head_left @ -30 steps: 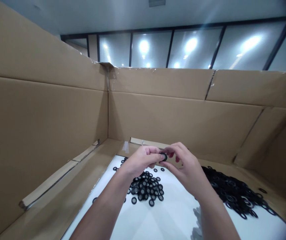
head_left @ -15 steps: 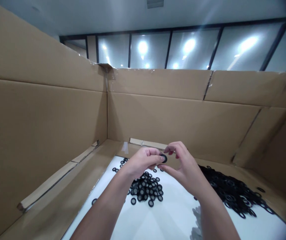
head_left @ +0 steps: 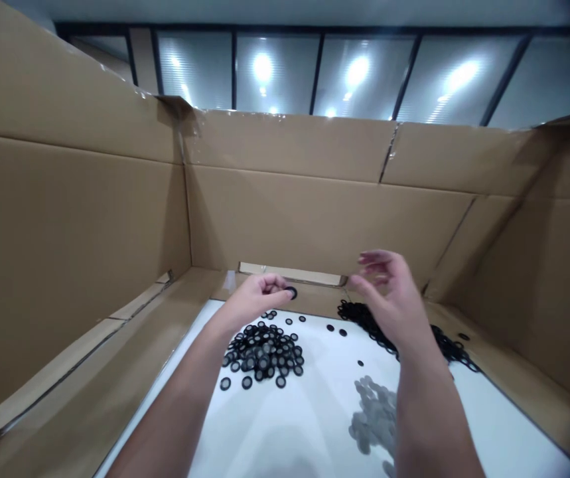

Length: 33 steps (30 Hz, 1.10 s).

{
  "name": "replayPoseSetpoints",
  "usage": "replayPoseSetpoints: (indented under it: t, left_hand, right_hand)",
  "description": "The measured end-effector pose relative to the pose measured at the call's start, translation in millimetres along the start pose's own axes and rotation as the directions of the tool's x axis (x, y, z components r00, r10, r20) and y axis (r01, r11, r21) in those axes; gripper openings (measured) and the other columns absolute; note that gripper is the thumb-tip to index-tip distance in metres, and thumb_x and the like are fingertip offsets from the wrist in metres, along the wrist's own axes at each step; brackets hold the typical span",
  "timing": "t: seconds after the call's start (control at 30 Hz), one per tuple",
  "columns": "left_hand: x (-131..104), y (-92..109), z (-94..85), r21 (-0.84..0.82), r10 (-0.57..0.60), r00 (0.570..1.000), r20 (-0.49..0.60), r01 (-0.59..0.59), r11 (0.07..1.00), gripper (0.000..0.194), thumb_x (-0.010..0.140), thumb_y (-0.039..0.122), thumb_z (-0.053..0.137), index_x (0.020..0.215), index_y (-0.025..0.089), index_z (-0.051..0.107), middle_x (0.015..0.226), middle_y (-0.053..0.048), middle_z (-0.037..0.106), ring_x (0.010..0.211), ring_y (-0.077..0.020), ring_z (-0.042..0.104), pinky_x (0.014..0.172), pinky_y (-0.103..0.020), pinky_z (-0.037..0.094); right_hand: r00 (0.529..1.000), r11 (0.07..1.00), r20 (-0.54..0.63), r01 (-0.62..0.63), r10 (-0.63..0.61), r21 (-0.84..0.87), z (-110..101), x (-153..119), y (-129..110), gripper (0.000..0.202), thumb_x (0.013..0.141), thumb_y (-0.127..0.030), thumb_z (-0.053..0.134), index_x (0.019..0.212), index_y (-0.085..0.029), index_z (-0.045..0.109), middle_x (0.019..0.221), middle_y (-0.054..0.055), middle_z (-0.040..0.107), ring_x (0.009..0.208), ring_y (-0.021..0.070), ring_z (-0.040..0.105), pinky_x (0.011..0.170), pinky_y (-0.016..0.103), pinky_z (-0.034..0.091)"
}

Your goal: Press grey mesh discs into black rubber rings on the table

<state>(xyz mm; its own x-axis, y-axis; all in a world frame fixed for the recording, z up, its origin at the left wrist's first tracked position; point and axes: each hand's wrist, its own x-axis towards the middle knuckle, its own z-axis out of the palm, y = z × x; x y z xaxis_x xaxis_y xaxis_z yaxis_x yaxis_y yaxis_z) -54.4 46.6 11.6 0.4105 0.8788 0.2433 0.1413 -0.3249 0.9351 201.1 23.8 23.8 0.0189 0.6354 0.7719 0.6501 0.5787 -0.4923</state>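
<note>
A small black ring (head_left: 292, 292) is pinched between the thumb and fingers of my left hand (head_left: 259, 295), above the white board. Whether its centre is filled is too small to tell. My right hand (head_left: 387, 282) is raised to the right, thumb and fingers apart, with nothing visible in it. Behind and below it lies a heap of black rings (head_left: 364, 315), partly hidden by the hand and forearm. Under my left hand spreads a pile of black rings with grey centres (head_left: 265, 355). Thin grey discs (head_left: 371, 415) lie loosely heaped beside my right forearm.
Tall cardboard walls (head_left: 285, 212) enclose the white board (head_left: 314, 405) at the left, back and right. Folded cardboard strips (head_left: 80, 348) run along the left and back edges. Several stray black pieces (head_left: 343, 332) lie between the piles, and one ring (head_left: 464, 336) rests on cardboard at the right.
My hands were close together at the ring. Now my right hand has drawn away to the right and opened, while my left keeps the ring. The view has shifted right and down.
</note>
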Motion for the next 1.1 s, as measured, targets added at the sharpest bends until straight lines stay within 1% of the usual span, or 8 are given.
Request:
replayPoseSetpoints:
  t: [0.07,0.13,0.27,0.47,0.63,0.8,1.0,1.1]
  left_hand:
    - [2,-7,-8.0,0.177,-0.019,0.999,-0.026,0.023,0.984,0.026,0.078,0.044,0.068,0.08,0.018,0.062,0.064,0.005,0.044,0.059,-0.0114,0.04,0.055,-0.024,0.027]
    - [3,-14,-14.2,0.301,-0.055,0.998,-0.042,0.065,0.951,0.026,0.077,0.043,0.067,0.077,0.018,0.065,0.064,0.003,0.049,0.061,-0.0136,0.044,0.055,-0.025,0.028]
    - [7,-24,-17.1,0.458,-0.113,0.992,-0.05,0.123,0.881,0.029,0.078,0.045,0.063,0.086,0.017,0.07,0.073,-0.002,0.061,0.068,-0.0183,0.054,0.058,-0.026,0.035]
    - [5,-21,-9.6,0.54,-0.128,0.992,-0.01,0.113,0.834,0.031,0.085,0.047,0.057,0.091,0.02,0.071,0.08,-0.003,0.066,0.071,-0.0192,0.058,0.059,-0.026,0.036]
    - [1,-16,-7.3,0.574,-0.138,0.99,0.026,0.099,0.813,0.03,0.087,0.047,0.055,0.089,0.022,0.071,0.081,-0.003,0.068,0.071,-0.0197,0.058,0.058,-0.026,0.035]
    - [0,-15,-4.4,0.576,-0.114,0.991,0.067,0.055,0.816,0.032,0.09,0.047,0.052,0.091,0.022,0.071,0.083,-0.003,0.07,0.074,-0.0209,0.061,0.061,-0.027,0.037]
    - [-3,-14,35.1,0.499,-0.019,0.997,0.078,-0.022,0.866,0.035,0.09,0.048,0.056,0.113,0.023,0.066,0.103,-0.006,0.071,0.091,-0.0242,0.064,0.073,-0.029,0.043]
    - [-8,-11,64.7,0.423,0.042,0.98,0.195,-0.123,0.898,0.033,0.092,0.047,0.053,0.112,0.024,0.066,0.103,-0.006,0.071,0.088,-0.0235,0.065,0.069,-0.029,0.043]
  right_hand:
    - [0.991,0.987,-0.108,-0.097,0.083,-0.127,-12,10,43,0.035,0.099,-0.049,0.048,0.122,-0.022,0.047,0.115,0.01,0.06,0.103,0.0235,0.061,0.082,0.036,0.051]
    - [0.98,0.924,-0.013,-0.192,0.198,-0.331,-17,16,92,0.035,0.102,-0.047,0.038,0.118,-0.018,0.049,0.112,0.012,0.062,0.101,0.0229,0.062,0.084,0.036,0.051]
    - [0.899,0.811,0.214,-0.215,0.382,-0.544,-9,9,172,0.024,0.097,-0.037,0.056,0.098,-0.014,0.063,0.097,0.009,0.067,0.089,0.0205,0.064,0.083,0.037,0.053]
    - [0.742,0.661,0.414,-0.052,0.527,-0.748,8,-32,215,0.029,0.096,-0.033,0.063,0.12,-0.016,0.062,0.122,0.009,0.064,0.106,0.0232,0.064,0.09,0.045,0.055]
    - [0.75,0.622,0.433,0.037,0.5,-0.782,17,-44,216,0.029,0.097,-0.033,0.062,0.12,-0.016,0.063,0.127,0.009,0.062,0.113,0.0255,0.061,0.096,0.049,0.051]
    - [0.778,0.706,0.475,0.057,0.412,-0.706,5,-29,196,0.02,0.099,-0.029,0.056,0.103,-0.014,0.067,0.113,0.01,0.066,0.109,0.0253,0.061,0.095,0.047,0.048]
    - [0.72,0.943,0.678,0.102,0.15,-0.317,-1,-21,107,0.029,0.1,-0.035,0.049,0.091,-0.017,0.069,0.087,0.005,0.07,0.08,0.0173,0.064,0.073,0.028,0.048]
    - [0.697,0.985,0.716,0.094,0.041,-0.148,-7,-32,56,0.031,0.101,-0.038,0.047,0.089,-0.018,0.068,0.081,0.002,0.069,0.072,0.0149,0.063,0.065,0.024,0.047]
